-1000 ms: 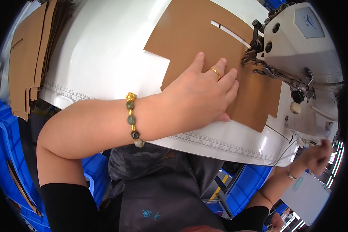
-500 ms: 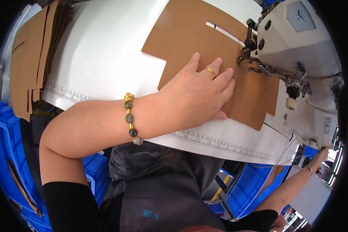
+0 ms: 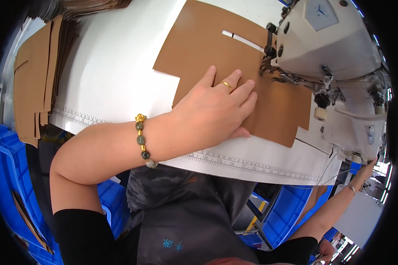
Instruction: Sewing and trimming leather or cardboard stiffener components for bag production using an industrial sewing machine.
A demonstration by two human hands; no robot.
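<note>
My left hand [image 3: 219, 108] lies on a flat brown panel [image 3: 192, 42] with a notched outline and a narrow slot, fingers stretched and slightly spread over its surface. The panel rests on a white table [image 3: 110, 75] under a white sewing machine [image 3: 323, 48], whose presser foot and needle area are just right of my left fingertips. My right hand [image 3: 366, 170] is at the machine's lower right side, at the far right of the view; its fingers are hidden or too small to make out.
Stacked brown pieces [image 3: 35, 75] lie at the table's left edge, more sheets behind them. A printed ruler runs along the front edge. Blue bins [image 3: 4, 172] stand below at left and right [image 3: 274, 214]. Part of what seems another person [image 3: 327, 249] shows at lower right.
My right hand has risen from below to the machine's lower side. My left hand stays on the panel. The view has shifted, so machine and panel appear farther left.
</note>
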